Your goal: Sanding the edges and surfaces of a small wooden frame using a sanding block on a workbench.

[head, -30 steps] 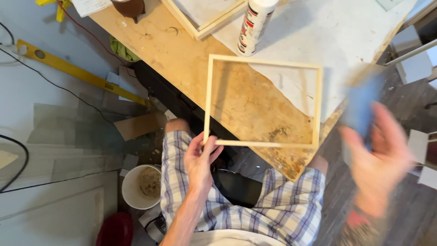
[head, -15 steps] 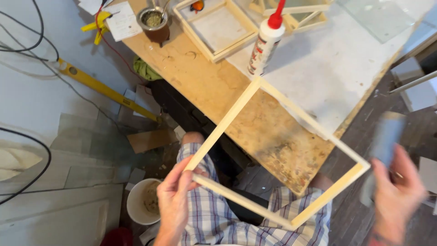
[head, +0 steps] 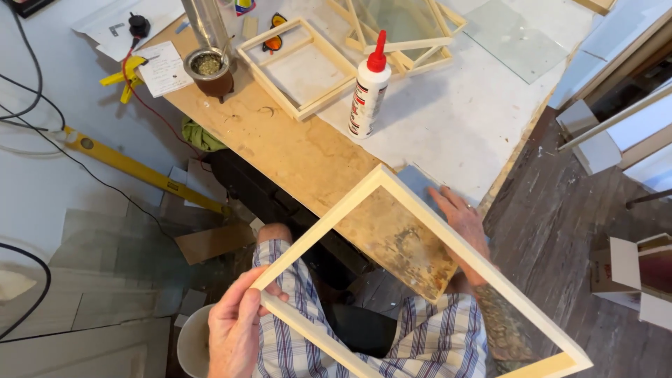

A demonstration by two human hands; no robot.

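Left hand (head: 234, 329): fingers and thumb clamped on the near-left corner of the pale wooden frame (head: 318, 222), at the near edge of the view above the plaid shorts (head: 420, 336).

Wooden frame: open, square, unglazed, tilted so that one corner points far toward the desk (head: 280, 133) and the opposite corner reaches the near-right edge of the view. It is held in the air, clear of the desk surface, over the near desk edge and the person's lap.

Right hand (head: 462, 224): seen through the frame opening, fingers spread flat and pressing a blue-grey sanding block (head: 420, 183) against the inner face of the far-right frame rail. Whether the thumb grips the block cannot be told.

Desk surface, far side: a white glue bottle with a red cap (head: 368, 91) stands upright, well apart from the held frame. Left of it lies a finished frame with a panel (head: 297, 66); farther left a round cup with a metal straw (head: 208, 70). A stack of further frames (head: 406, 35) lies at the far edge.

Floor, left: a yellow spirit level (head: 126, 164) and black cables (head: 28, 84)
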